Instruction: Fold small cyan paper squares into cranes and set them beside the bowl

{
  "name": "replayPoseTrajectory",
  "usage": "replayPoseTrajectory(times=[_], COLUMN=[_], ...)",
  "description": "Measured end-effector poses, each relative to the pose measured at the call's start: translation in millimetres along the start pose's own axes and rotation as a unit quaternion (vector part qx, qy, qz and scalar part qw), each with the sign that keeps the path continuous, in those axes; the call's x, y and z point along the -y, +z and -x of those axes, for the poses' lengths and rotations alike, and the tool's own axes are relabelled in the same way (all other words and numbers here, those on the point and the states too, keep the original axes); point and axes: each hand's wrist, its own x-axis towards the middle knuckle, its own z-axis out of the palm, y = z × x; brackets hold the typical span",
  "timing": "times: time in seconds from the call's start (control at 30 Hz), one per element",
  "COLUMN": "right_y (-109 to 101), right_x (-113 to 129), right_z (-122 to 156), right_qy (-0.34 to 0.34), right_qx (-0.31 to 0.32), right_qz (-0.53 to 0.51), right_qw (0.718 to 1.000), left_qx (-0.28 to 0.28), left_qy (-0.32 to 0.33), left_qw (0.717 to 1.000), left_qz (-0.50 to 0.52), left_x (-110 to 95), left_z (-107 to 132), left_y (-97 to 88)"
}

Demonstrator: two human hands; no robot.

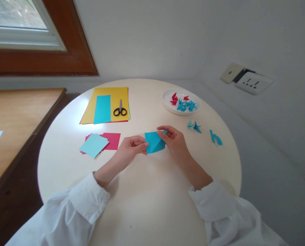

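Observation:
A small blue paper square (154, 142), partly folded, lies on the round cream table (142, 198) between my hands. My left hand (132, 146) pinches its left edge with curled fingers. My right hand (173, 140) grips its top right corner, fingers closed on the paper. Both wrists rest just above the tabletop, in white sleeves.
Black scissors (120, 110) lie on yellow sheets (116, 97) with a blue strip (102, 108). Light blue (93, 145) and red squares (113, 140) sit left of my hands. A white plate (167, 102) holds folded red and blue pieces; two folded blue pieces (194, 126) (215, 138) lie to the right.

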Motion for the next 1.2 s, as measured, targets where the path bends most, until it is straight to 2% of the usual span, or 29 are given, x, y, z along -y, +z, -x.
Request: replayPoseTrajectory(times=[0.1, 0.2, 0.27, 0.33, 0.47, 0.6, 0.73, 0.87, 1.03, 1.2], right_y=[-4.5, -10.1, -12.4, -13.1, -12.3, -12.0, -11.0, -9.4, -9.1, -7.8], right_x=[1.6, 4.2, 4.8, 4.3, 3.2, 3.9, 3.2, 2.2, 2.3, 0.8], right_z=[3.0, 7.5, 9.5, 9.9, 8.2, 7.0, 7.1, 7.5, 6.9, 6.6], right_qy=[-0.111, -0.253, -0.307, -0.333, -0.363, -0.357, -0.289, -0.201, -0.184, -0.175], right_qx=[0.022, 0.054, 0.066, 0.074, 0.045, -0.001, 0.040, 0.079, 0.088, 0.094], right_qz=[0.064, 0.178, 0.255, 0.310, 0.338, 0.318, 0.293, 0.283, 0.299, 0.307], right_qw=[0.991, 0.949, 0.914, 0.887, 0.867, 0.879, 0.910, 0.935, 0.932, 0.931], left_qx=[-0.056, -0.098, -0.088, -0.059, -0.027, -0.007, 0.003, -0.023, -0.023, -0.072], left_qy=[-0.017, -0.029, -0.041, -0.051, -0.067, -0.078, -0.044, -0.006, 0.005, -0.014], left_qw=[0.997, 0.990, 0.988, 0.987, 0.984, 0.986, 0.997, 0.999, 0.998, 0.990], left_qz=[0.053, 0.095, 0.120, 0.141, 0.165, 0.144, 0.059, -0.045, -0.063, -0.116], left_x=[-2.6, -8.3, -11.3, -12.4, -10.5, -10.5, -13.8, -13.9, -11.5, -7.2], left_z=[0.1, 1.8, 3.0, 3.5, 2.4, 2.5, 4.0, 3.6, 1.8, -0.9], left_y=[0.8, 1.8, 2.1, 1.8, 0.3, -0.5, -1.2, -2.6, -2.2, -3.0])
